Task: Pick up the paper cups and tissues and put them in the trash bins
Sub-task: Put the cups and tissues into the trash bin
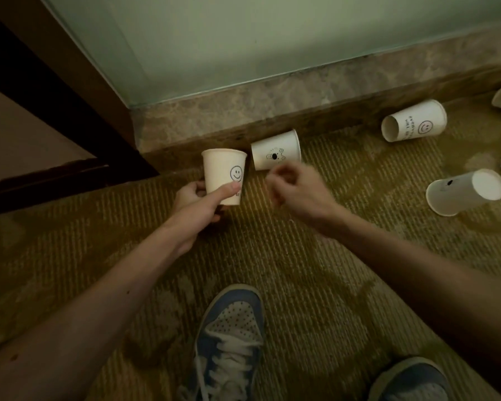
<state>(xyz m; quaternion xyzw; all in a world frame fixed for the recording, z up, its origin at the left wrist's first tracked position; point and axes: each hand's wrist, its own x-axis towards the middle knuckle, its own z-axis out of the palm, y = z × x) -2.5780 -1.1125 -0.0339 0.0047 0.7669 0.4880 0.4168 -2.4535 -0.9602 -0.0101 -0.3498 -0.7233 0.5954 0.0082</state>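
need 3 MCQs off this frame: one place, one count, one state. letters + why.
1. Where does the white paper cup with the bear print lie?
A) on its side at the foot of the brown stone skirting
B) on a chair
C) inside another cup

2. How many white paper cups lie unheld and wholly in view on the patterned olive carpet?
A) one
B) three
C) five

3. What state is the white smiley-face paper cup left of the bear cup in?
A) crushed flat
B) lying on the carpet
C) upright, gripped by the left hand

Answers:
1 A: it lies tipped over right along the skirting.
2 B: the bear cup, the lettered cup and the cup with its base toward the camera.
3 C: its rim is up and the thumb lies across its front.
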